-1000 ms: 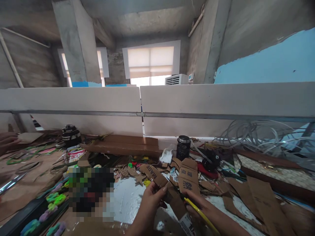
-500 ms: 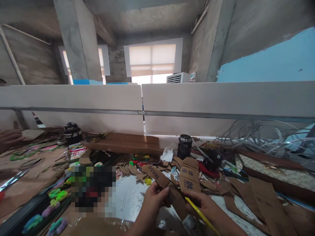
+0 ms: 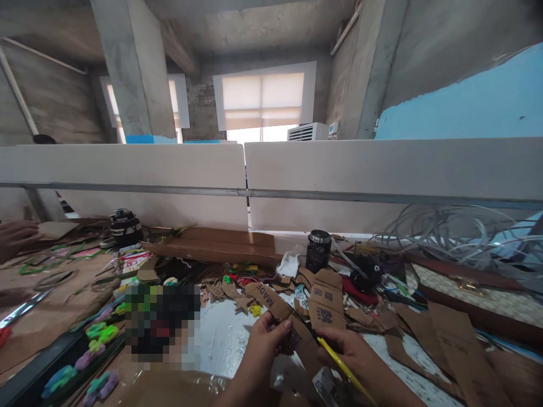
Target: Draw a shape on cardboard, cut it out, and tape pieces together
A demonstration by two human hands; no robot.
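Observation:
Printed brown cardboard [image 3: 271, 302], with the word MADE on it, is pinched in my left hand [image 3: 263, 345], thumb on top. My right hand [image 3: 345, 353] is closed round what look like scissors with a yellow handle [image 3: 344, 364]. A thin dark blade runs from that hand along the cardboard's edge, between the held strip and a wider printed flap [image 3: 326, 302]. Whether the strip and flap are joined is hidden by my right hand. A white label [image 3: 326, 385] shows on the lower cardboard.
A black flask [image 3: 318, 251] stands behind my hands. Cardboard scraps [image 3: 460, 339] and a patterned handbag [image 3: 458, 285] lie at right. Fuzzy coloured flowers [image 3: 102, 336], scissors [image 3: 23, 310] and another person's hand [image 3: 17, 234] are at left. A white partition [image 3: 382, 169] runs behind.
Both hands and the cardboard hold nearly the same pose. The view has shifted slightly. At the far left, part of another person's hand now shows near the scissors.

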